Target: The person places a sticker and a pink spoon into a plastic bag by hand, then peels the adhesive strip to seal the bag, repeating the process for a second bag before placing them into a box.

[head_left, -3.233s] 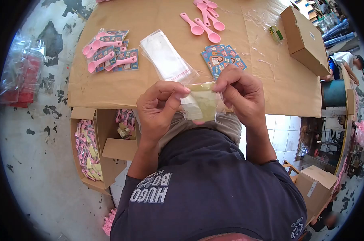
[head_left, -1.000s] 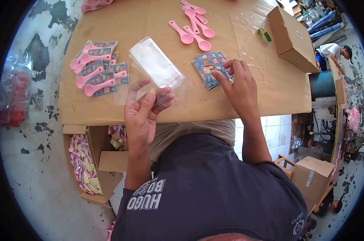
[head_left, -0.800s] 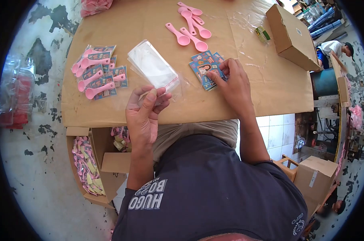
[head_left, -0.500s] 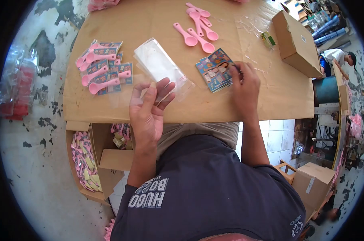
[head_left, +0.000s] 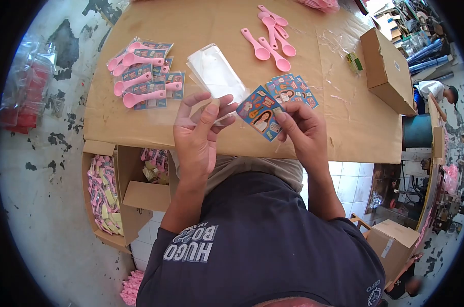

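landmark: stack of clear sleeves, flat on the brown-covered table.

item, printed card: one, blue, with a long-haired figure and small motifs; held up, tilted, just right of the landmark's near end. it lies between the hands, its right corner in the grip of the right hand, its left corner near the fingertips of the left hand.

item, right hand: thumb and fingers pinched on the printed card, palm turned inward.

item, left hand: on the near side of the landmark; thumb bent in towards the fingers, the others curled loosely and parted. a clear film shows at its fingers; the exact grip cannot be told.

item, card pile: same blue print, fanned out, right of the landmark, beyond the right hand.

item, bagged spoons with cards: pink, overlapping, left of the landmark.

item, loose spoons: pink, crossed in a heap, beyond and right of the landmark.

item, cardboard box: far right of the landmark, beside a small green-and-yellow packet.
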The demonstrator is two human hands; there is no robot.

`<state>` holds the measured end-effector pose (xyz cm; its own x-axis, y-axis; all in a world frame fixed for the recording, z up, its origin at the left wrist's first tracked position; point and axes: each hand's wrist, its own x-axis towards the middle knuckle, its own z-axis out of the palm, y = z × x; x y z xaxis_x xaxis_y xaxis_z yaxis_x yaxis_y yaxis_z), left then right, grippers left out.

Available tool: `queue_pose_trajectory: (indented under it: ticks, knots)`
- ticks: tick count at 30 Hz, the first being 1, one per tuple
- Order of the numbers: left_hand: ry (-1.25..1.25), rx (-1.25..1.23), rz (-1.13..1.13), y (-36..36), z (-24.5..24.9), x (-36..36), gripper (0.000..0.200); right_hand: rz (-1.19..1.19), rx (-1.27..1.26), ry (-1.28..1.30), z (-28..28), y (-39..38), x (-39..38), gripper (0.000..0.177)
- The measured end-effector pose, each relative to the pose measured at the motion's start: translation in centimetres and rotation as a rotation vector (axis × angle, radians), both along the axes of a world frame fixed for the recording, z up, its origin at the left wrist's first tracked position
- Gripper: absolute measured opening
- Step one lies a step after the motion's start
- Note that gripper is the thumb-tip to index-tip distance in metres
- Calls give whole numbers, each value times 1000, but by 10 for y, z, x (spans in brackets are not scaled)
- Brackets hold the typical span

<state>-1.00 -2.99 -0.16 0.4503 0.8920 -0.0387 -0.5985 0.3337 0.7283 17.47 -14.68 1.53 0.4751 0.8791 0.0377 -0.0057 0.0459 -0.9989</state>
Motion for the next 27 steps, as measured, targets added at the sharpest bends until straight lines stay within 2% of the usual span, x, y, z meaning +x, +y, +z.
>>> queue_pose_trajectory:
  ticks: [13, 20, 22, 27]
  knots:
    - [152, 147, 106, -6, 5, 5, 24, 79, 11, 112, -5, -1, -2, 20]
    - [165, 133, 38, -13, 12, 18, 26, 18, 21, 79, -7, -3, -2, 22]
    - [143, 102, 9, -14, 13, 20, 26, 149, -85, -9, -4, -8, 2, 23]
    - [124, 93, -46, -18, 8, 27, 25, 170, -83, 35, -1, -12, 6, 24]
